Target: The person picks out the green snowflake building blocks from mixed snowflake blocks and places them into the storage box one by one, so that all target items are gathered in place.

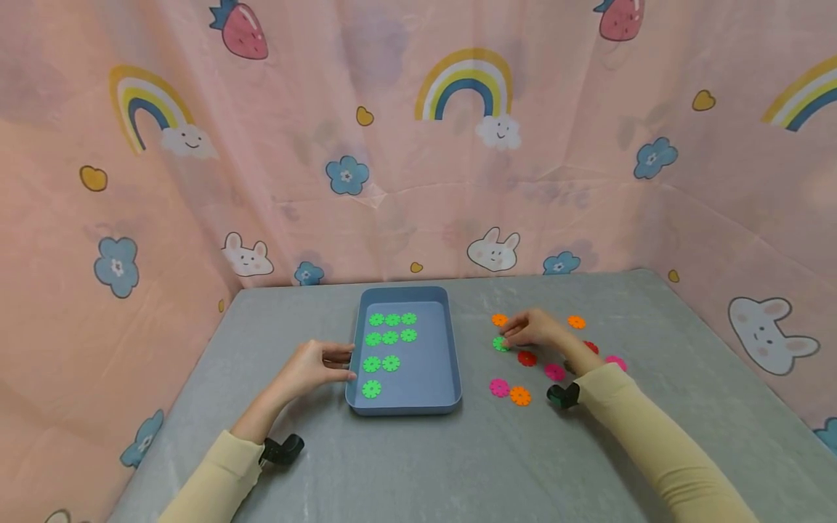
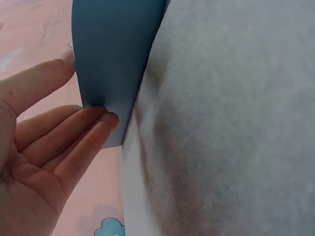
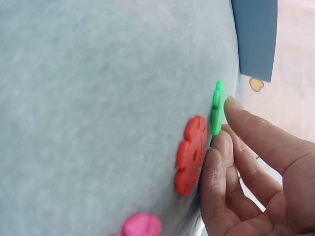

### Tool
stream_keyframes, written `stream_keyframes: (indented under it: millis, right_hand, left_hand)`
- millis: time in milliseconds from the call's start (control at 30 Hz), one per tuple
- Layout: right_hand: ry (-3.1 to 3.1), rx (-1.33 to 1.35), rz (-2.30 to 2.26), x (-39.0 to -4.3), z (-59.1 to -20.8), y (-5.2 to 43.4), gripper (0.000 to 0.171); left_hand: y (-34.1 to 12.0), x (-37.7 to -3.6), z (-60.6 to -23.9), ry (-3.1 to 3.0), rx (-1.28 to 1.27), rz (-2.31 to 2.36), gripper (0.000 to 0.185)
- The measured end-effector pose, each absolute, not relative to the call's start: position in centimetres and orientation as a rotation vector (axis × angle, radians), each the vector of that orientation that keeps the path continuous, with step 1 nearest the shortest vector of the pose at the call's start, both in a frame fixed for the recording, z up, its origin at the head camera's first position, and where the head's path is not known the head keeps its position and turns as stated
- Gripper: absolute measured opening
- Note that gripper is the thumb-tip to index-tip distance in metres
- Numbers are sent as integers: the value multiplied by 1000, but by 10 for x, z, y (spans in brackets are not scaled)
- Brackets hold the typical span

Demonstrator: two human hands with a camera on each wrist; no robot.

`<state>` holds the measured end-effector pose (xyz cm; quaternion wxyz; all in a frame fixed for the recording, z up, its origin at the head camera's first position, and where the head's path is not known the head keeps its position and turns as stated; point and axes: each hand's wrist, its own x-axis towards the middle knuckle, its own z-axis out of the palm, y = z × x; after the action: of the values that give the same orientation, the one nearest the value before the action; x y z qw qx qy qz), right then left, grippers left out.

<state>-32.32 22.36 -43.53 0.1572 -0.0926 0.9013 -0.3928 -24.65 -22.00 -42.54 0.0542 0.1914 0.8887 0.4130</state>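
Observation:
A blue tray (image 1: 451, 349) sits mid-table with several green flower discs (image 1: 390, 338) laid in rows inside it. My left hand (image 1: 341, 363) rests against the tray's left outer wall (image 2: 113, 59), its straight fingers (image 2: 98, 118) touching the wall near the corner. My right hand (image 1: 515, 338) is to the right of the tray. Its fingertips (image 3: 230, 105) pinch the edge of a loose green disc (image 3: 217, 105), which is tipped up beside a red disc (image 3: 192, 155). In the head view that green disc (image 1: 500, 344) lies under the fingertips.
Loose discs lie around the right hand: orange (image 1: 500, 319), orange (image 1: 576, 322), red (image 1: 527, 358), pink (image 1: 554, 372), pink (image 1: 500, 387), orange (image 1: 520, 396) and pink (image 1: 615, 362). Pink patterned cloth walls (image 1: 418, 181) enclose the grey table (image 1: 458, 465) on three sides.

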Motion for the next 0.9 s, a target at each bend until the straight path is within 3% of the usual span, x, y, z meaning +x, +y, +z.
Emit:
stream_keyframes:
  millis: [900]
  right_hand:
    - [2662,-303,-1026,-319,-432,215,27]
  left_hand:
    - [-218,-247,-426,2701,540,1266,56]
